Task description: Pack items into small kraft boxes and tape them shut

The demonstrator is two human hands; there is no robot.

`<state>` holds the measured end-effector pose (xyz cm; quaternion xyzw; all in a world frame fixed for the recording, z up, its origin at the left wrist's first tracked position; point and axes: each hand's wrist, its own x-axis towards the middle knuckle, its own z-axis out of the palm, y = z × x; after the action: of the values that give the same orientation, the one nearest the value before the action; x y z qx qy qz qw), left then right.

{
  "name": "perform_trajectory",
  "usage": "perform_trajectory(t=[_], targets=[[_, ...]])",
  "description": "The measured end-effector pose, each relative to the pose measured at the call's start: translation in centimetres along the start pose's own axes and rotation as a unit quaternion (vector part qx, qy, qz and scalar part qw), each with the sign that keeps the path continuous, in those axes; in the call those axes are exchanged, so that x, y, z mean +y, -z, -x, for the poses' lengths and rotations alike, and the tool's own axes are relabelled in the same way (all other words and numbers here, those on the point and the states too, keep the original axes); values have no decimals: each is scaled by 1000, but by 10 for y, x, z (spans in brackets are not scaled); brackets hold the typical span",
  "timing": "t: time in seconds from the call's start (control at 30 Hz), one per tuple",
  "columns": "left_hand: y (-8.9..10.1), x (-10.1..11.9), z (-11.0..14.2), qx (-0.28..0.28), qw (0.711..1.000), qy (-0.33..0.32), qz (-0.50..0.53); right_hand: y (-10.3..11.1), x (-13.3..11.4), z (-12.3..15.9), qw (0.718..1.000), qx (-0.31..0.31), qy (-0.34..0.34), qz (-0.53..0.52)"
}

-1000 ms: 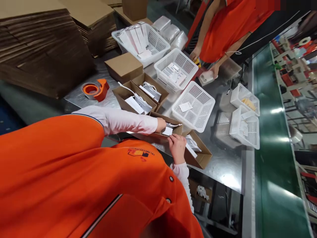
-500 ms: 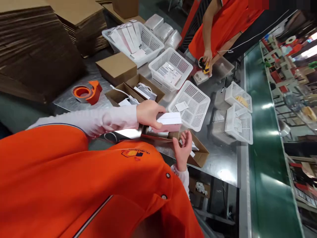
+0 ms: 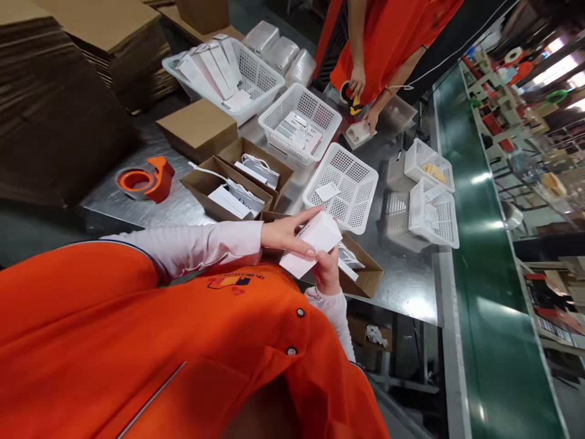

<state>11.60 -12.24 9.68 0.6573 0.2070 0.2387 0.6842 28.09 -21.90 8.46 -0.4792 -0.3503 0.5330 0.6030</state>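
Pinching a white card [image 3: 315, 241] between left hand [image 3: 286, 235] and right hand [image 3: 326, 274], just off centre toward 4 o'clock. Left hand spreading fairly wide across the card's upper face; right hand closing narrow beneath the near edge, its fingers hidden behind the card. Card tilting, hanging just above an open carton [image 3: 365, 280] with white papers lying inside.

Best handling, by the look of it: pressing lightly and evenly so the thin card avoids creasing, keeping its edges square, and holding its corners clear of the carton's flaps.

Sitting around the hands on a steel table [image 3: 402, 286]: a white basket [image 3: 340, 189] at 2 o'clock with one slip on its mesh, two more cartons [image 3: 247, 177] toward 10 o'clock, a tape dispenser [image 3: 146, 180] at 9 o'clock. Working well apart at 1 o'clock, one co-worker hand [image 3: 358, 80] gripping a yellow-marked roll [image 3: 351, 100], another [image 3: 368, 125] resting on a white pack [image 3: 359, 134].
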Motion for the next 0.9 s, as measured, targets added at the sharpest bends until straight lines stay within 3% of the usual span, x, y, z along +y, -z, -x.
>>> perform_trajectory(t=[0.2, 0.33, 0.6, 0.9], targets=[[-15, -13, 30, 38, 989, 115, 83, 5, 0, 17, 994, -56, -87, -19], [-24, -20, 48, 56, 981, 154, 109, 7, 4, 30, 988, -73, -130, -35], [-30, -17, 57, 62, 981, 138, 121, 10, 0, 34, 989, -103, -108, -7], [-26, -5, 58, 66, 997, 17, -38, 6, -12, 31, 989, -144, -9, 13]])
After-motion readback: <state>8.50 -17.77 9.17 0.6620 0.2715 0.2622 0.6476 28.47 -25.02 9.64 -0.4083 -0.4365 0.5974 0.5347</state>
